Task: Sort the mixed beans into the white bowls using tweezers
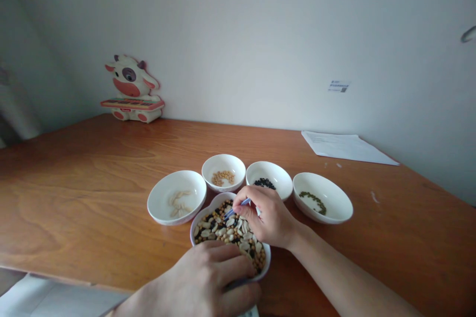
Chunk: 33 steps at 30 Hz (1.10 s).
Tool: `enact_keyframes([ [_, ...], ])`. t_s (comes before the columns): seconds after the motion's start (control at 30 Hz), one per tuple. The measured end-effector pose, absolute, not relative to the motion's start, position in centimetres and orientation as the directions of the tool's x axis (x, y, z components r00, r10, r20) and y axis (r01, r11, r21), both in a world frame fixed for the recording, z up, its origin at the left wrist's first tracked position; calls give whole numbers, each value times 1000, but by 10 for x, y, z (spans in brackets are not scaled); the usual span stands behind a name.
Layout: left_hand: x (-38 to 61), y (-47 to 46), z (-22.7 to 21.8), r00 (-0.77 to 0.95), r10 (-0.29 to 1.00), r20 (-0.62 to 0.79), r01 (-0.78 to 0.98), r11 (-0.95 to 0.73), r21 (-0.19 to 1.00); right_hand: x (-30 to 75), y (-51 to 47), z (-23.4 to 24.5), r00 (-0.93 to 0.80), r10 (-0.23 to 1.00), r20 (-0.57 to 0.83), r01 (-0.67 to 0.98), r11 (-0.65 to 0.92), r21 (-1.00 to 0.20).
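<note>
My right hand (271, 215) pinches a pair of blue tweezers (236, 209), their tips down among the mix in a pale, lobed bowl (193, 232). In that bowl lie peanuts (222, 232), yellow beans and black beans. Across its near side rests my left hand (204, 277), fingers curled at the rim and covering part of the contents. Beyond it stand several white bowls: one with pale, elongated pieces (178, 203), one with yellow beans (223, 178), one with black beans (264, 183) and one with small green beans (314, 201). My right hand partly hides the black-bean bowl.
All the bowls stand on a brown wooden table (92, 193). At the back left is a cow-shaped toy keyboard (132, 94). White papers (342, 146) lie near the wall at the back right, below a small label (339, 86). Something white (55, 297) shows below the table's front edge.
</note>
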<state>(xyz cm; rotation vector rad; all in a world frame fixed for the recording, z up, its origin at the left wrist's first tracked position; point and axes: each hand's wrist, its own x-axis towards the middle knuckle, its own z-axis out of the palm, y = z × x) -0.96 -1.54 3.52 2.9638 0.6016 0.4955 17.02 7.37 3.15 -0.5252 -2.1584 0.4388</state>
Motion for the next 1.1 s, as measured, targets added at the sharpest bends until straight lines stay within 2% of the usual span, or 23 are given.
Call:
enact_keyframes([
  [0.33,-9,-13,36,870,374,321,348,-928,136,172,74,31,-470,493,732,212,868,-448],
  [0.47,-9,-13,38,872,367,325,343,-930,133,174,73,32,-334,527,781,252,849,-465],
  [0.67,-7,-11,40,883,346,317,320,-938,132,175,80,29,-84,565,821,431,763,-481],
  [0.8,-7,-12,40,876,360,320,337,-933,127,174,86,28,-56,560,827,488,738,-466],
  [1.1,-7,-10,39,880,351,321,333,-936,109,175,89,26,-80,575,814,505,728,-464],
])
